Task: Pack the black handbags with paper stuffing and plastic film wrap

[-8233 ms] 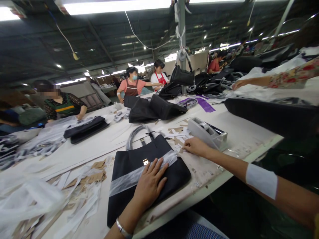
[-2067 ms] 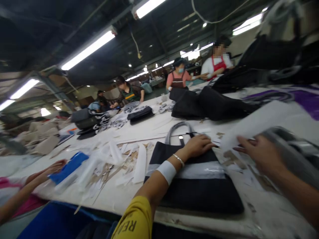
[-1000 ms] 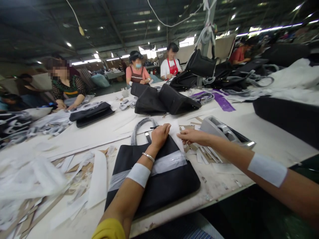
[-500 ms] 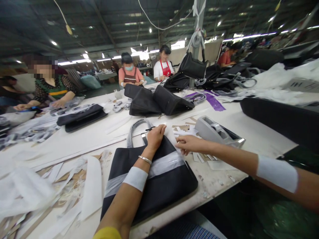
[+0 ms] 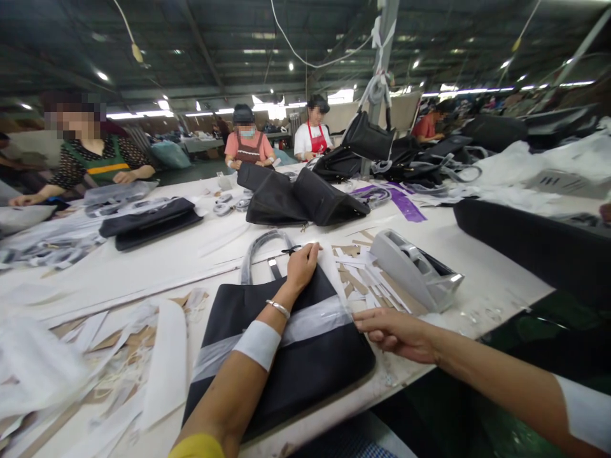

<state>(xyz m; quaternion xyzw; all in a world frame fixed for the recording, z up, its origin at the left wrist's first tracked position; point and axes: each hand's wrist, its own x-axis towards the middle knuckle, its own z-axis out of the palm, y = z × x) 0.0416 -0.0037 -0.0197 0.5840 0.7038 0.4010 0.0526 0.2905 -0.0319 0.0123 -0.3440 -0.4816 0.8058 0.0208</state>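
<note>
A black handbag [image 5: 310, 356] lies flat on the table before me, with a translucent plastic band [image 5: 315, 318] around its middle. Its wrapped handle [image 5: 255, 245] loops away from me at the top. My left hand [image 5: 304, 266] is closed on the upper right corner of the bag, its forearm lying across the front. At the bag's right side, my right hand [image 5: 398, 332] has its fingers curled together, the tips touching the edge near the band's end. A pale strip [image 5: 338, 273] runs along that side between both hands; what the right fingertips pinch is hidden.
A grey tape dispenser [image 5: 405, 267] stands to the right beside paper and card scraps [image 5: 367, 280]. More scraps and white sheets [image 5: 165, 362] lie at left. Black bags [image 5: 305, 194] are piled farther back. Co-workers [image 5: 248, 143] sit across the table.
My right hand has moved down and toward me along the bag's right edge. My left hand stays at the upper corner. The view has shifted slightly.
</note>
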